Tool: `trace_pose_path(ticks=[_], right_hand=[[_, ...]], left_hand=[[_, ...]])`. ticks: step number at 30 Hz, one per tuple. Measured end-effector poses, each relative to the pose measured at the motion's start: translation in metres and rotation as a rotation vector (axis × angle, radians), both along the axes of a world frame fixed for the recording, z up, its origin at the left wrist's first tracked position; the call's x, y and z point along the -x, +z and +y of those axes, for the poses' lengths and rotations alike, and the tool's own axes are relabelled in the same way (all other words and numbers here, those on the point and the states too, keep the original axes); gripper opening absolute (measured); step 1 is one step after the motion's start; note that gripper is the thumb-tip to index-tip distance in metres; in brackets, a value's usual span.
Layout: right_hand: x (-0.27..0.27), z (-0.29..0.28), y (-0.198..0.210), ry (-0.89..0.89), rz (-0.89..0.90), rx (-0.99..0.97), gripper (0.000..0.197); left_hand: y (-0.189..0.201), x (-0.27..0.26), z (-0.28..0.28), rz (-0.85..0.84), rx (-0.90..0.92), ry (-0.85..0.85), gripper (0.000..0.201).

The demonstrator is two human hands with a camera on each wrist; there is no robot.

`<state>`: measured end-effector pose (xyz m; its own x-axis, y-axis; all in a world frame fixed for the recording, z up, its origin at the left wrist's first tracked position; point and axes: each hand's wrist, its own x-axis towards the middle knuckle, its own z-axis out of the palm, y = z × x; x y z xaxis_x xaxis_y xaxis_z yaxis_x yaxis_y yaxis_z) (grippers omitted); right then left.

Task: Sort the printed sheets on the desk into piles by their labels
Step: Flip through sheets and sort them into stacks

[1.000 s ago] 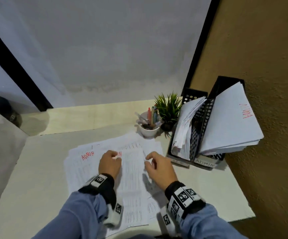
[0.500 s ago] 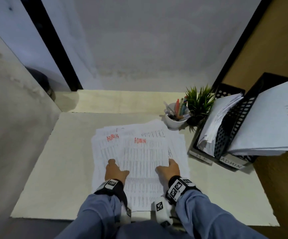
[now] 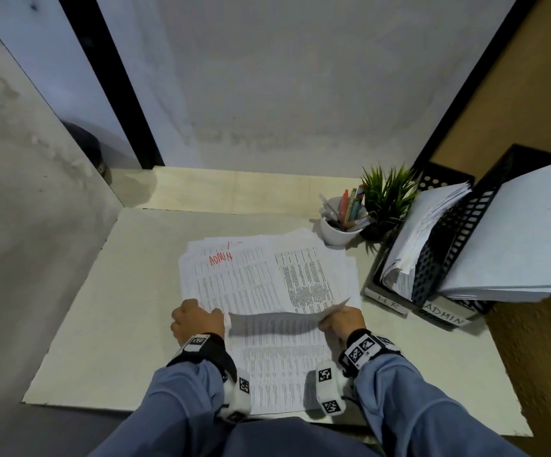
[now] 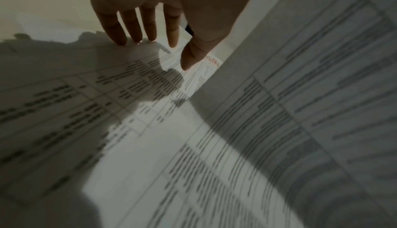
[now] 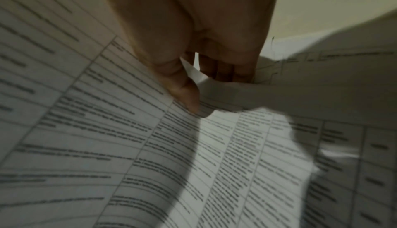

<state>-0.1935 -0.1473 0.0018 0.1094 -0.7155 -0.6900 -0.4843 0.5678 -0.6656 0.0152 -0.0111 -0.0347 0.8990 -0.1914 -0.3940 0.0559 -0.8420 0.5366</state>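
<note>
Item: top sheet (image 3: 277,319), lifting off desk (image 3: 109,308) stack. My right hand (image 3: 343,319) pinches its edge; left hand (image 3: 196,319), fingers straight, steadies the rest. Next: read label, choose its pile.

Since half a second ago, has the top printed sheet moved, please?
Yes. The right hand pinches the top sheet and has lifted its far edge off the paper stack, folding it back toward the person, away from the white cup.
</note>
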Motion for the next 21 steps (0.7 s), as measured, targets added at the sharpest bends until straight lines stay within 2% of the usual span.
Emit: trace_pose_path(ticks=[2,4,7,10,13,16,19,21], right_hand=[[-0.002,0.001,-0.002,0.024,0.053,0.012,0.02],[-0.003,0.001,0.0,0.015,0.063,0.002,0.015],[-0.005,0.0,-0.005,0.071,0.108,0.018,0.021],[-0.008,0.0,-0.008,0.054,0.162,0.033,0.028],[-0.003,-0.001,-0.008,0.033,0.064,0.014,0.026],[0.001,0.001,-0.007,-0.032,-0.017,0.023,0.027],[-0.001,0.002,-0.003,-0.097,-0.085,0.036,0.025],[0.0,0.001,-0.004,-0.105,-0.079,0.041,0.024]], left_hand=[[-0.002,-0.005,0.0,0.058,0.084,0.069,0.063],[-0.003,-0.01,0.0,0.076,0.202,0.099,0.066],[0.001,-0.014,0.001,0.058,0.281,0.119,0.054],[0.004,-0.016,0.002,-0.013,0.334,0.06,0.033],[0.011,-0.011,0.001,-0.032,0.431,-0.075,0.019],[0.006,-0.009,-0.001,0.085,0.537,-0.125,0.026],[-0.008,-0.009,-0.004,0.259,0.636,-0.071,0.036],[0.0,-0.004,-0.009,0.333,0.649,-0.031,0.039]])
